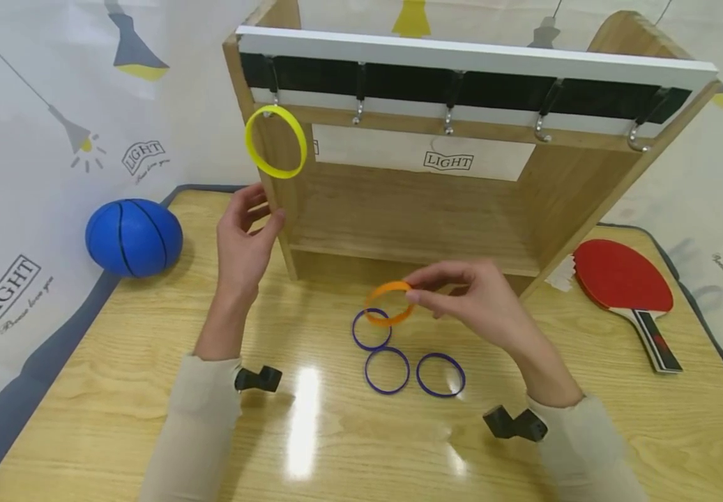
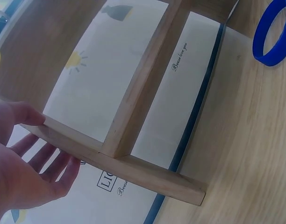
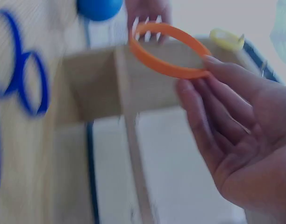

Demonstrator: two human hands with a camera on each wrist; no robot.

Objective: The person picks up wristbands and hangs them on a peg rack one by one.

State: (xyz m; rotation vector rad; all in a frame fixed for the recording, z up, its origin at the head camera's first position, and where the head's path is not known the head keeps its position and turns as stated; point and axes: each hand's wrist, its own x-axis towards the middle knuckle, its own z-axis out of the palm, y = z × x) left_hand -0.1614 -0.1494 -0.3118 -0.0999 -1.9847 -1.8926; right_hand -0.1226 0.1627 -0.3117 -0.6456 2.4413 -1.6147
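Observation:
My right hand [image 1: 470, 300] pinches an orange silicone wristband [image 1: 370, 321] by its right edge, between thumb and fingers. Seen from above, the band overlaps one of several blue wristbands [image 1: 387, 371] lying on the table in front of the wooden rack [image 1: 411, 247]. At the rack's left side panel, my left hand [image 1: 243, 240] holds the edge, the thumb [image 2: 28, 113] on one face and the fingers on the other. From the leftmost of several metal hooks [image 1: 449, 122] on the rack's top rail hangs a yellow wristband [image 1: 302, 150].
A blue ball [image 1: 134, 238] sits at the table's back left. To the right of the rack lies a red table tennis paddle [image 1: 625, 275], handle toward the front. Behind the table [image 1: 116, 404] rises a white printed cloth [image 1: 192, 90].

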